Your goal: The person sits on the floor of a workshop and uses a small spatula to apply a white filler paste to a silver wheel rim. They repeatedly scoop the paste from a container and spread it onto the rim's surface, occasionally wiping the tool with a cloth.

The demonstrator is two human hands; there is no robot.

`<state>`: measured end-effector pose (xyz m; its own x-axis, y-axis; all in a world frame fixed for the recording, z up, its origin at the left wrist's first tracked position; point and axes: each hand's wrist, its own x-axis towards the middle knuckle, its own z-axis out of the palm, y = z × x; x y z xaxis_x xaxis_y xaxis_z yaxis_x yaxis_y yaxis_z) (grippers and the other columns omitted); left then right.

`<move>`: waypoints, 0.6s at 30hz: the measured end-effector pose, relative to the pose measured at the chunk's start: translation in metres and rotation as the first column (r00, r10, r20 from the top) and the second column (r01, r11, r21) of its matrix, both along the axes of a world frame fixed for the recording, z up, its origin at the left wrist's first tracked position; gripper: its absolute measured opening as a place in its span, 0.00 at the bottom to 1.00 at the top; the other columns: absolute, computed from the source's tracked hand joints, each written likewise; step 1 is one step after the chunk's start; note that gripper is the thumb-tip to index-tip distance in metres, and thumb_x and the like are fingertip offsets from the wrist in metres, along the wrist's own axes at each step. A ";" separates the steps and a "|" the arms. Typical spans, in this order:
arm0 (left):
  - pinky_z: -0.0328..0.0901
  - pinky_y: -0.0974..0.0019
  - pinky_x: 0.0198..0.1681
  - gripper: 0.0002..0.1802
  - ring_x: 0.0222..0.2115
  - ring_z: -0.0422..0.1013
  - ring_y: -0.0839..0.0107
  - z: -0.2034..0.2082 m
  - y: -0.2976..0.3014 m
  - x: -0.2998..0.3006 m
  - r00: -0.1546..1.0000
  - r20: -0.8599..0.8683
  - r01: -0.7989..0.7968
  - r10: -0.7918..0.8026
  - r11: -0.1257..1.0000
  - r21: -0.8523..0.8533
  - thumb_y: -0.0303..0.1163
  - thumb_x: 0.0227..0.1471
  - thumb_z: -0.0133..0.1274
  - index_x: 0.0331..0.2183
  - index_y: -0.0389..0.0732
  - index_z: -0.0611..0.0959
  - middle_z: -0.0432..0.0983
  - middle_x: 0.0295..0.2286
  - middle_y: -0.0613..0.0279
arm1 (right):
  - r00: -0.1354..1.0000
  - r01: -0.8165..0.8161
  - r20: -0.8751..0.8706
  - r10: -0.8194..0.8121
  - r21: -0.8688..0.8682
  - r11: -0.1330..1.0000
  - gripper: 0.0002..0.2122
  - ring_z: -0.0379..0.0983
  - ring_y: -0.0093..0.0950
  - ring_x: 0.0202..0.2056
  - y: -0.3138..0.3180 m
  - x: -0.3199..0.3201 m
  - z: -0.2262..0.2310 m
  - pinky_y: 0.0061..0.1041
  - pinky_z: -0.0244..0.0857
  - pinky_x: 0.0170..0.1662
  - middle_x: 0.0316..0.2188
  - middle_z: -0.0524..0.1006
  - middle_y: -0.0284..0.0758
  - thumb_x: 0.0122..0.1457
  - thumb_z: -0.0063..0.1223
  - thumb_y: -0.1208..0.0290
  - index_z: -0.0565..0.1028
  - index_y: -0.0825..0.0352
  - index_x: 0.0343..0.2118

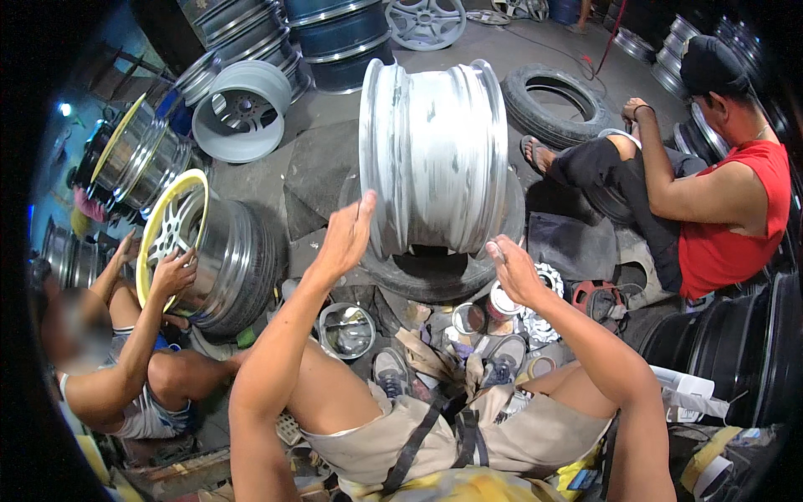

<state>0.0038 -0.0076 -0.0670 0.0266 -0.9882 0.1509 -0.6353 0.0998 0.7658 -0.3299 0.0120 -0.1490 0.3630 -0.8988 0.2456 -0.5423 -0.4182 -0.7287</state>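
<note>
- Silver wheel rim (pixel 435 155) stands upright on a tyre (pixel 435 272), between both hands.
- Left hand (pixel 345 238) lies open-palmed against its left edge.
- Right hand (pixel 512 269) hovers open, just beside its lower right.

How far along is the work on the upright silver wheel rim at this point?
Done: the wheel rim stands on edge on a tyre, its barrel mostly coated silver. In hand: the left hand steadies its edge; the right hand is near it, contact unclear. Left: dark scuffed patches show low on the barrel.
</note>
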 end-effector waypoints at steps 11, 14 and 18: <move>0.63 0.50 0.38 0.47 0.26 0.70 0.51 0.010 -0.050 -0.013 0.945 -0.115 -0.310 0.305 0.950 -0.026 0.65 0.65 0.35 0.23 0.25 0.78 0.69 0.19 0.40 | 0.964 0.245 0.114 -0.239 -0.041 0.969 0.22 0.66 0.52 0.31 -0.032 0.026 0.054 0.43 0.62 0.37 0.26 0.69 0.53 0.72 0.40 0.54 0.70 0.74 0.34; 0.64 0.51 0.38 0.46 0.25 0.68 0.57 0.029 -0.079 -0.028 0.845 -0.397 -0.395 0.357 0.918 -0.016 0.66 0.63 0.40 0.20 0.27 0.78 0.70 0.17 0.48 | 0.941 0.317 0.127 -0.314 -0.004 0.949 0.27 0.60 0.36 0.27 -0.053 0.030 0.087 0.36 0.62 0.37 0.22 0.64 0.46 0.72 0.38 0.49 0.70 0.75 0.34; 0.63 0.54 0.34 0.44 0.24 0.66 0.64 0.026 -0.076 -0.024 0.886 -0.342 -0.352 0.312 0.934 -0.058 0.64 0.63 0.43 0.21 0.27 0.77 0.69 0.17 0.53 | 0.970 0.238 0.050 -0.238 -0.009 0.971 0.26 0.62 0.33 0.28 -0.061 0.017 0.092 0.33 0.62 0.38 0.23 0.67 0.41 0.72 0.38 0.49 0.71 0.75 0.36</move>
